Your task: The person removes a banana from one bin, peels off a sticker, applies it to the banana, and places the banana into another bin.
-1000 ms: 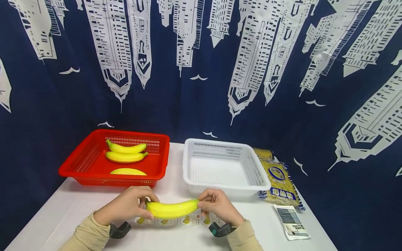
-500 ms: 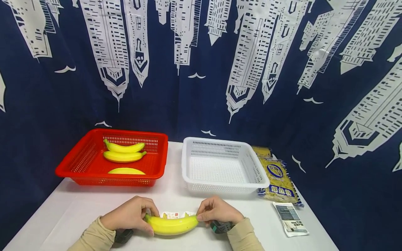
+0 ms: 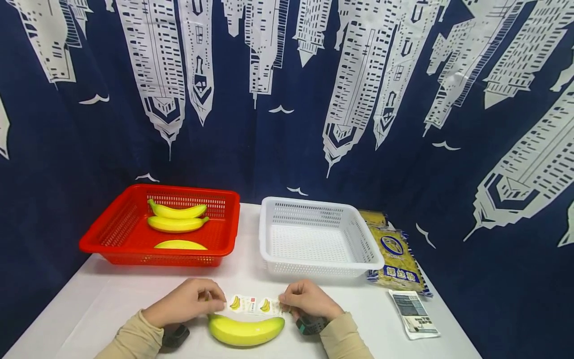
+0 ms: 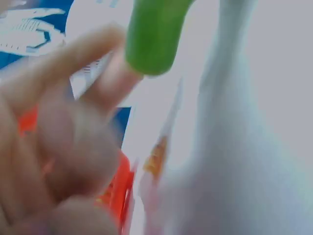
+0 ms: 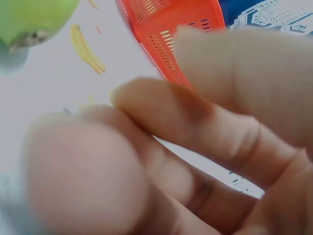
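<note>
— What sits closest in my feed?
— At the front edge I get two beige sleeves [image 3: 130, 336], with a black device [image 3: 311, 325] under each wrist, then a yellow banana [image 3: 246, 331] on the white table [image 3: 103, 299]. It lies sideways between the wrists, curving towards the wearer
— And the hands?
— From here, I see the left hand [image 3: 190, 301] just above the banana's stem end, fingers bent; my left wrist feed is blurred and shows the green tip close to them, but I can't tell whether they touch it. The right hand [image 3: 311, 299] has its fingers bent too, with the thumb near the forefinger
— Are they gripping anything?
— I can't tell for either one. A white strip [image 3: 255, 305] printed with banana pictures runs between them, just beyond the banana, its ends by the fingertips; I can't make out a pinch
— Further out?
— On the right, I see a small printed packet [image 3: 414, 314], then a yellowish pack [image 3: 396, 254] beside the white basket [image 3: 309, 269]. On the left stands a red basket [image 3: 134, 250] with three bananas [image 3: 177, 224] inside
— And behind all that?
— A dark blue cloth [image 3: 269, 149] with white buildings, printed upside down
</note>
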A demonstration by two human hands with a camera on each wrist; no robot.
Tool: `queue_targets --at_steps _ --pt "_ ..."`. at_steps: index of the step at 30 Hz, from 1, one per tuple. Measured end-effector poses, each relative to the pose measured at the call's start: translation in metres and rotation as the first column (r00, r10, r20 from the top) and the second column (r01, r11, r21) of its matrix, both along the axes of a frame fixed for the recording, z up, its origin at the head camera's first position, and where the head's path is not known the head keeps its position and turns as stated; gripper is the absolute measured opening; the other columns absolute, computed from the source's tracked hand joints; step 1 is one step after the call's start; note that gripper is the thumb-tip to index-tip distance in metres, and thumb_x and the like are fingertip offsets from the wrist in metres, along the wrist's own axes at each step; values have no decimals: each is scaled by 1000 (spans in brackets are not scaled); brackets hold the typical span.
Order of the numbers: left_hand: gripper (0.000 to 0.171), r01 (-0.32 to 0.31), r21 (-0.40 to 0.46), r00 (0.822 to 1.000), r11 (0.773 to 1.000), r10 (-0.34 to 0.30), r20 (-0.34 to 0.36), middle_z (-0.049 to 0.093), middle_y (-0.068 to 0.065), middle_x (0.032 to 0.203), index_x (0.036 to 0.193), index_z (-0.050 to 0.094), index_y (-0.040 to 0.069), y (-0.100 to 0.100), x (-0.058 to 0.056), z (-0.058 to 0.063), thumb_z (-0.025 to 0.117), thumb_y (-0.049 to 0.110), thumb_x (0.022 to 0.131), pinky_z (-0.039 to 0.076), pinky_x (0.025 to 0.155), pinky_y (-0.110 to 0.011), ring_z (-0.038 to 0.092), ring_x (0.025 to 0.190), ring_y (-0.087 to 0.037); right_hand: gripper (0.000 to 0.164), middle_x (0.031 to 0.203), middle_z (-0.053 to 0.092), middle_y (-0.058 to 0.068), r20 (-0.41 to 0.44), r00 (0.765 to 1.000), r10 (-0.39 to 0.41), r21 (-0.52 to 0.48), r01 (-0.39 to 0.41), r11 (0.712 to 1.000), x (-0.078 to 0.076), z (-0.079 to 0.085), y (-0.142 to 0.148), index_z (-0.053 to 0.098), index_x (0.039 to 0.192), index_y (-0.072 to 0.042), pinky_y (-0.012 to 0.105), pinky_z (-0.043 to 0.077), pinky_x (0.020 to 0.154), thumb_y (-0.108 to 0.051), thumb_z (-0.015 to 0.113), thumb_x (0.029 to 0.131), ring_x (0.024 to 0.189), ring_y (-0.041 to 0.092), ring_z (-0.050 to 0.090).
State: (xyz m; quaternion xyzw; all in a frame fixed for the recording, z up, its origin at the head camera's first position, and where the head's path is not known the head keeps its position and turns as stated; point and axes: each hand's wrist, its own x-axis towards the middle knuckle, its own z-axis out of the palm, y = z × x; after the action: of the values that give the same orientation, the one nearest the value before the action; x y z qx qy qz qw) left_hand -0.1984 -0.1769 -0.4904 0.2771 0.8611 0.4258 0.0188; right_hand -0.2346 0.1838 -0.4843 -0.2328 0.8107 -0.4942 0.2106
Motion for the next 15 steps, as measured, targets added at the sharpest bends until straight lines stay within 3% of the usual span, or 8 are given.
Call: queue_targets --at_steps 2,4,6,7,11,15 --pt "10 -153 -13 986 988 152 -61 66 15 80 91 73 31 -2 -4 -2 81 36 89 47 64 -24 55 71 -2 31 70 70 5 3 999 -37 2 37 999 0 -1 -1 75 86 0 20 45 48 -28 71 98 50 8 55" --pt "13 -296 -46 952 954 290 -99 65 17 80 91 72 30 -4 -7 -4 83 34 86 46 68 -25 56 74 -2 31 66 67 3 -2 998 -57 2 57 998 0 -1 -1 74 85 -1 19 44 46 -29 72 97 48 8 54" --pt "20 -375 -83 925 923 367 -102 63 16 80 96 73 27 -5 -9 -7 87 33 82 46 71 -27 56 77 -3 32 63 65 2 -15 998 -65 6 65 998 -1 -2 -2 74 84 -1 19 42 45 -30 71 97 47 8 53" --pt "25 -395 -108 917 912 385 -101 62 16 81 100 74 25 -5 -10 -8 88 33 81 46 72 -27 56 78 -3 32 63 65 1 -20 998 -67 8 67 998 -1 -3 -2 74 83 -2 18 42 45 -30 71 97 47 7 52" --pt "41 -398 -180 917 900 384 -106 58 14 81 112 74 20 -5 -12 -12 89 37 78 43 68 -27 52 76 -5 34 62 62 0 -37 996 -78 15 79 997 -1 -5 -3 73 81 -3 18 38 42 -32 70 98 46 7 49" --pt "38 -413 -209 910 886 396 -122 53 12 82 106 72 24 -5 -11 -12 91 40 75 39 65 -27 48 76 -7 34 59 59 -1 -56 995 -82 7 82 997 0 -4 -6 72 80 -3 19 35 40 -32 70 98 46 7 48"
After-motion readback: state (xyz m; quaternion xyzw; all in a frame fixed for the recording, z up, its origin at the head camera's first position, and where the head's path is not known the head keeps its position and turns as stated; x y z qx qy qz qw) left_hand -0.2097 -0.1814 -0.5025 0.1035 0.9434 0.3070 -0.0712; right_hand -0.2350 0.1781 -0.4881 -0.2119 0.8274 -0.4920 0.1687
